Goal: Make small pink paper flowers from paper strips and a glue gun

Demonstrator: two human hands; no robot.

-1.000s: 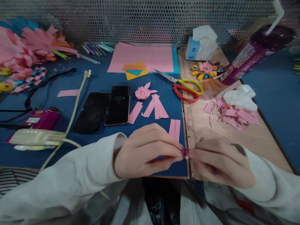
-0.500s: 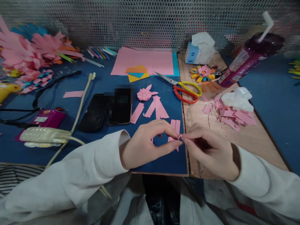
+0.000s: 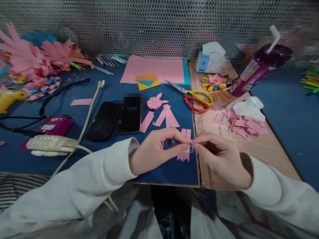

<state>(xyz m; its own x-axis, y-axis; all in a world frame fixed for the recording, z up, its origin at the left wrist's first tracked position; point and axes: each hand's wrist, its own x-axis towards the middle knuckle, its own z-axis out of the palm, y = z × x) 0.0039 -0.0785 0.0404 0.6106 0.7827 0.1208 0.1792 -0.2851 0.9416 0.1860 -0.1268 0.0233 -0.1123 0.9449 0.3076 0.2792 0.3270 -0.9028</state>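
Between the fingertips of both hands is a small curled pink paper strip (image 3: 191,149), mostly hidden by the fingers. My left hand (image 3: 159,149) pinches it from the left, thumb and index finger closed. From the right, my right hand (image 3: 219,154) pinches it too. Just under and behind the fingertips lie flat pink strips with notched ends (image 3: 183,157). Farther back are more pink strips (image 3: 171,119), a single strip (image 3: 147,121) and a pink paper flower (image 3: 154,102). Scissors (image 3: 198,99) with red and yellow handles lie behind my right hand, blades partly apart.
Pink sheets (image 3: 149,66) lie at the back. Two phones (image 3: 101,122) and a power strip (image 3: 50,142) with cables are left. At right stand a tissue pack (image 3: 209,61) and purple bottle (image 3: 251,74) with a straw, near pink scraps (image 3: 245,126) and a crumpled tissue (image 3: 249,108).
The view has shifted slightly, so the table things sit a little lower. Both hands stay pinched together; a small pink loop now shows below the fingertips.
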